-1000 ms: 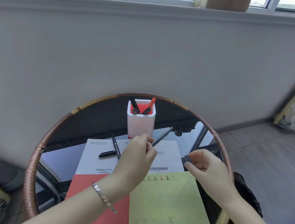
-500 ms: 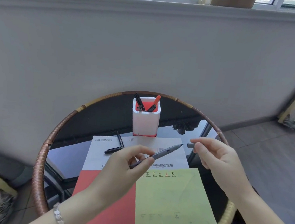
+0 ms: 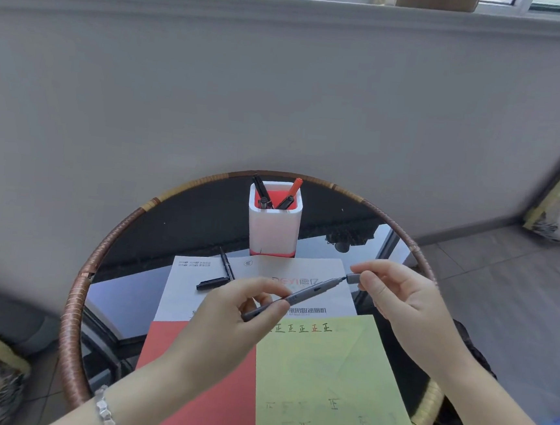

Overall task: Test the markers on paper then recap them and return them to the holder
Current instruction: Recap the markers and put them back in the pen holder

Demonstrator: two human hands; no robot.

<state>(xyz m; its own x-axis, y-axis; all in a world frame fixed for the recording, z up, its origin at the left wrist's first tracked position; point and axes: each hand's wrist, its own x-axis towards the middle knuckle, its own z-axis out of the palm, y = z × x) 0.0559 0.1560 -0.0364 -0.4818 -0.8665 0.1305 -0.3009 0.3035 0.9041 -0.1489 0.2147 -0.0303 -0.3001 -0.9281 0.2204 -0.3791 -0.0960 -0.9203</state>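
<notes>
**First speaker:** What has changed in the last moment?

**Second speaker:** The hands have closed the gap. Half a second ago the cap (image 3: 353,279) sat clear of the grey marker (image 3: 302,295). Now its open mouth meets the tip, though as far as I can see it is not pushed home.

**First speaker:** So this one has been tested?

**Second speaker:** I judge so. Recapping is under way, and the holder (image 3: 273,232) comes after.

**First speaker:** How are the hands placed?

**Second speaker:** The left hand (image 3: 229,313) pinches the barrel between thumb and fingertips. The right hand (image 3: 400,297) pinches the cap between thumb and forefinger.

**First speaker:** Where is the marker, and which way does it point?

**Second speaker:** It is in the air above the white sheet (image 3: 190,292) on the bench (image 3: 77,293), nearer the person than the upright holder. Its long axis runs from lower left to upper right. The tail is by the left palm and the tip aims right and slightly away, into the cap. A second ago it tilted more steeply toward the holder.
</notes>
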